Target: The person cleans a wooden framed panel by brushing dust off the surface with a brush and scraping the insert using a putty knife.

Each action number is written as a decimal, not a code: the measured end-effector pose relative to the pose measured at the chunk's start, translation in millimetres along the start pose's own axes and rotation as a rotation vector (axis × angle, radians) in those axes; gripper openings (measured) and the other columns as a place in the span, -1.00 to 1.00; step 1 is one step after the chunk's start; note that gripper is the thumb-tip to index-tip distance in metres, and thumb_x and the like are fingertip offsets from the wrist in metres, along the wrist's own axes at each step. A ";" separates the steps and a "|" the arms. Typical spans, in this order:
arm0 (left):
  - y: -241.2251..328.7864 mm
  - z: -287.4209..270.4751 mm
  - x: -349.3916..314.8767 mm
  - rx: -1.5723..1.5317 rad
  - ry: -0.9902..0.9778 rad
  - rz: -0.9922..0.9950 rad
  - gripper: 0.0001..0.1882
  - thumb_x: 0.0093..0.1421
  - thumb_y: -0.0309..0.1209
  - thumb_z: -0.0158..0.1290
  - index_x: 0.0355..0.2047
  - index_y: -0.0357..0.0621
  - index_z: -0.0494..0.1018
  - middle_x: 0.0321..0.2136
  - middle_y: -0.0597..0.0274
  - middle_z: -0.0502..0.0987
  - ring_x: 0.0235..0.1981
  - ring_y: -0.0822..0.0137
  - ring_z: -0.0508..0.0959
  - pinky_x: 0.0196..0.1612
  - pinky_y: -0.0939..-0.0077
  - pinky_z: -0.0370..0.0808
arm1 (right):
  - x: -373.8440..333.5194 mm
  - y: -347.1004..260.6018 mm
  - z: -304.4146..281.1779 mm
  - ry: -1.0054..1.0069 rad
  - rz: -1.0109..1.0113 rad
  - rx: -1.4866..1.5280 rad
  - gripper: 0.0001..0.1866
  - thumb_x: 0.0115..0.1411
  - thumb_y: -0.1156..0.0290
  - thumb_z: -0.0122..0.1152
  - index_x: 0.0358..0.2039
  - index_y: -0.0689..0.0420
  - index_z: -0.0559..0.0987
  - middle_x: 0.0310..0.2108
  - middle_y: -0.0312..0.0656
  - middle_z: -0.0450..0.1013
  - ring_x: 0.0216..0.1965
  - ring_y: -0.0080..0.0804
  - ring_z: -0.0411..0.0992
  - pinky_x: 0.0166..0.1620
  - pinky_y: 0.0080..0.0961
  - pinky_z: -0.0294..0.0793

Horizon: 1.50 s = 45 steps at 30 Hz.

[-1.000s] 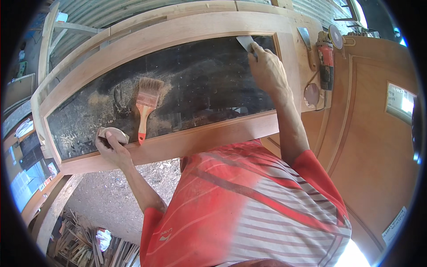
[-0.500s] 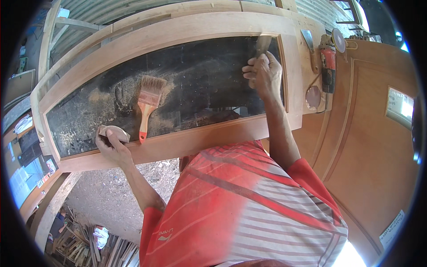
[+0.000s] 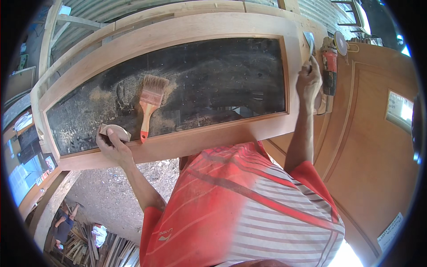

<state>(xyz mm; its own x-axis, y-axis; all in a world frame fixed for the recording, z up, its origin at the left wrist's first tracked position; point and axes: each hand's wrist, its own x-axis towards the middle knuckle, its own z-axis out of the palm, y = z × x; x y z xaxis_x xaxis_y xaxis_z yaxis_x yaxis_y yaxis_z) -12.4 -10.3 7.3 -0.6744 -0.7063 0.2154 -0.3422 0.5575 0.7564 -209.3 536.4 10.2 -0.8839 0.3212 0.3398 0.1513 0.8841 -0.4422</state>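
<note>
Head view: half-disc (image 3: pixel 122 134) in left hand (image 3: pixel 117 151)

Paintbrush (image 3: pixel 152 98) obstructs the dark panel (image 3: pixel 227 75), passable rightward.

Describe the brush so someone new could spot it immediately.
Find the long wooden frame around the dark panel. On that panel, just right of the left hand, lies the wide brush, bristles toward the far side. Its red-tipped handle distinguishes it from the pale rounded piece in that hand.

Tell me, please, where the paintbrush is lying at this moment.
In the head view, the paintbrush lies left of centre on the dark panel, its handle end just right of the left hand.
</note>
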 end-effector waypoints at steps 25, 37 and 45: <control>109.9 28.3 -98.5 -0.582 -0.576 -0.011 -0.52 0.39 -0.36 0.16 0.23 -0.25 0.31 -0.13 0.15 0.57 -0.09 0.37 0.59 0.01 0.42 0.53 | -107.8 -157.8 -2.2 -0.650 -0.294 0.434 -0.58 0.28 0.38 0.35 0.13 0.21 0.57 0.02 0.03 0.52 -0.04 -0.06 0.59 0.00 -0.22 0.61; 77.8 -79.3 -118.6 -0.940 -0.317 -0.077 -0.61 0.46 -0.46 -0.03 0.25 -0.23 0.23 -0.44 0.26 0.45 -0.53 0.45 0.45 -0.44 0.47 0.46 | -179.6 -315.2 62.5 -0.759 -1.500 0.151 -0.55 0.14 0.37 0.23 0.09 -0.03 0.58 0.24 -0.10 0.38 0.25 0.10 0.34 0.27 0.02 0.35; -18.0 -180.3 -141.1 -0.333 0.140 -0.202 -0.58 0.40 -0.35 0.11 0.17 -0.28 0.34 -0.31 0.13 0.59 -0.31 0.33 0.63 -0.24 0.35 0.57 | -159.5 -326.9 60.3 -0.484 -1.224 0.613 -0.83 0.27 0.44 0.19 -0.19 0.26 0.56 -0.08 -0.01 0.53 -0.04 0.04 0.50 0.00 -0.11 0.54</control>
<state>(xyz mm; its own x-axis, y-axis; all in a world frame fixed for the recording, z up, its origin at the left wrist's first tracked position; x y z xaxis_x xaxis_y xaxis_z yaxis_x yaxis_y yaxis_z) 206.9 0.6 74.7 -0.5121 -0.8523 0.1066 -0.2128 0.2461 0.9456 -144.5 175.7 50.5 -0.3967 -0.7670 0.5043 -0.8927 0.1944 -0.4066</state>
